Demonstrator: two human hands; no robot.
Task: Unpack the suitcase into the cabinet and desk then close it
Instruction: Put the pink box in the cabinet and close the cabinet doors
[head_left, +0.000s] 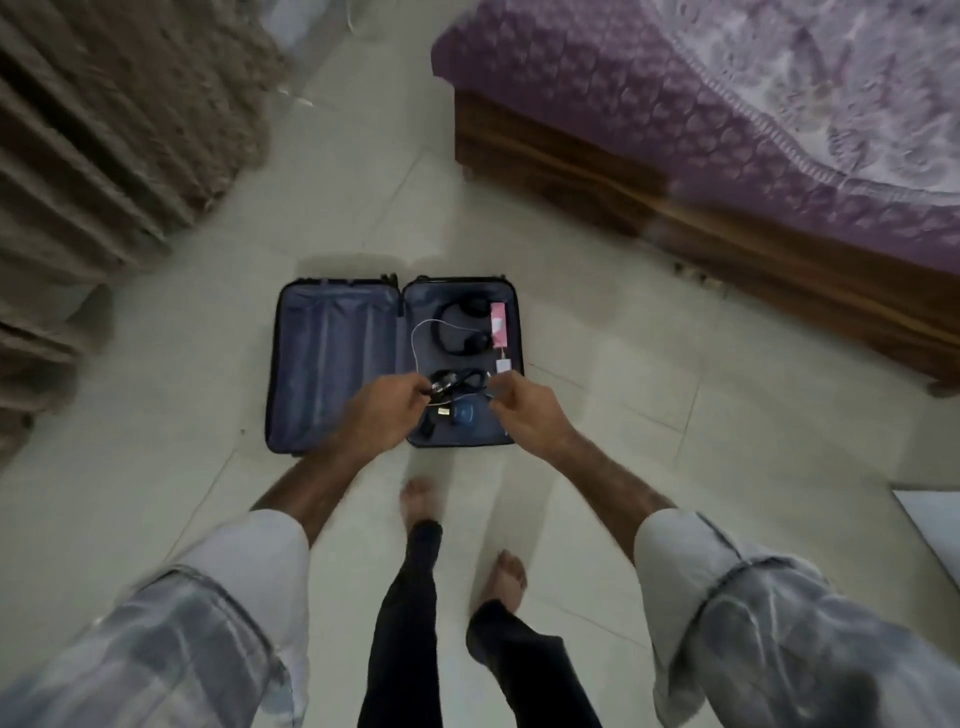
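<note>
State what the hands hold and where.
Both hands pinch the white cable: left hand beside the black cord bundle, right hand further along.

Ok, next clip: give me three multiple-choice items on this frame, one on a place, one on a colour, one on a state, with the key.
1. Where do the black headphones lie?
A. right half of the suitcase
B. on the bed
C. on the floor tiles

2. What colour is the flat box beside the headphones?
A. green
B. pink
C. yellow

3. What state is the suitcase in?
A. zipped shut
B. standing upright
C. open flat on the floor

Key: 1 A, they sit in the right compartment; 2 B, the box along the right wall is pink; 3 C, both halves lie open while the left hand grips a black cable bundle and the right hand pinches a white cable.
</note>
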